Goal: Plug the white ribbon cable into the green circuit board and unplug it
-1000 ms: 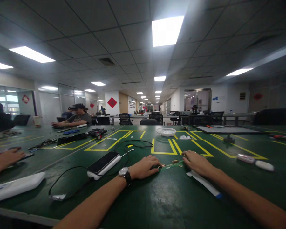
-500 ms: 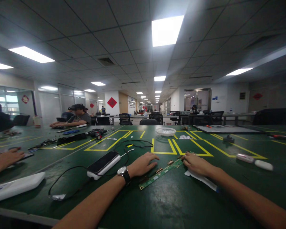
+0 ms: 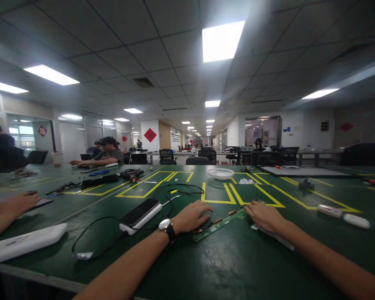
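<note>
A long narrow green circuit board point(image 3: 220, 226) with copper-coloured strips along its far edge lies slanted on the green table. My right hand point(image 3: 264, 214) has its fingers closed over the board's far right end, which they partly hide. Stretched out beside the board's left part is my left hand point(image 3: 192, 216), a watch point(image 3: 166, 227) on its wrist. Its fingers are a little apart; whether they touch the board I cannot tell. A white paper-like strip point(image 3: 275, 237) lies under my right hand and wrist.
Left of my left hand, a phone point(image 3: 140, 212) rests on a white device with a black cable point(image 3: 96, 220). A white basket point(image 3: 220, 174) stands farther back. At right lies a pink and white object point(image 3: 329, 211). Another person's hand point(image 3: 17, 206) is at the left.
The view has swung slightly left. The board's left end has shifted away from me, so the board slants less, and my left hand is nearer to it. My right hand keeps its hold.
</note>
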A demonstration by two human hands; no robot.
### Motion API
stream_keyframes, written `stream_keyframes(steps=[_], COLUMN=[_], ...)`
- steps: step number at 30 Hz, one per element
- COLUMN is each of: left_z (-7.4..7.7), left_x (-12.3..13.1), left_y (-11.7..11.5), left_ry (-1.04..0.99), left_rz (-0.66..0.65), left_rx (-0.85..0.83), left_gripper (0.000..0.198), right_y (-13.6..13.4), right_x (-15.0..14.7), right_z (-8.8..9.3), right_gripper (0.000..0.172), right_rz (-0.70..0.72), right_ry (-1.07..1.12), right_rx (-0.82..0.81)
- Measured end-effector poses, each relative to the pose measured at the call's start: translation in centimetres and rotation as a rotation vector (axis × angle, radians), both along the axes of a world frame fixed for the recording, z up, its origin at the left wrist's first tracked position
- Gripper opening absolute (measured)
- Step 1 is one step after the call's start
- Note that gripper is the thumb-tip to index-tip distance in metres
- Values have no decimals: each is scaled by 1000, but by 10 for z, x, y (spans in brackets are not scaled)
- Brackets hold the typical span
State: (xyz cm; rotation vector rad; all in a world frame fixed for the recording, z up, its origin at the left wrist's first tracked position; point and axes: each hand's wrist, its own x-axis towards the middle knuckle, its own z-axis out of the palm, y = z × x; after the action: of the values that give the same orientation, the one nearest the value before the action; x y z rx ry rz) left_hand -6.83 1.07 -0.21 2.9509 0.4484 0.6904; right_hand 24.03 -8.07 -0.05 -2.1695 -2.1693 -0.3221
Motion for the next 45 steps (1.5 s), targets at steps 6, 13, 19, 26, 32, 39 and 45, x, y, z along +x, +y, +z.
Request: stream_keyframes(steps=[6,13,19,26,32,39,45], left_z=[6,6,5,4,5,4,7], left_x=[-1,-1,-1,0,-1,-1,-1], left_y=[-3,-3,-2,-2,-3,-3,-1], left_ry=[-95,-61,-38,-4,3,-11,-43], left_rz=[149,168,168,173,173,168,174], left_rx=[52,74,76,90,81,80,62], left_gripper=[23,24,25,25,26,24,22], right_y=[0,-1,-1,-1,2,5,6], right_x=[34,27,28,28,41,51,25], right_z=[2,-4,-5,-10,-6,-5,-5], right_gripper=[53,56,61,71,66,66,62], right_rz=[-261,-385,-375,-387,-285,-217,66], right_ry=[-5,-33,10,89,120,144,215], right_rx=[-59,1,-30,-105,-116,-125,-103])
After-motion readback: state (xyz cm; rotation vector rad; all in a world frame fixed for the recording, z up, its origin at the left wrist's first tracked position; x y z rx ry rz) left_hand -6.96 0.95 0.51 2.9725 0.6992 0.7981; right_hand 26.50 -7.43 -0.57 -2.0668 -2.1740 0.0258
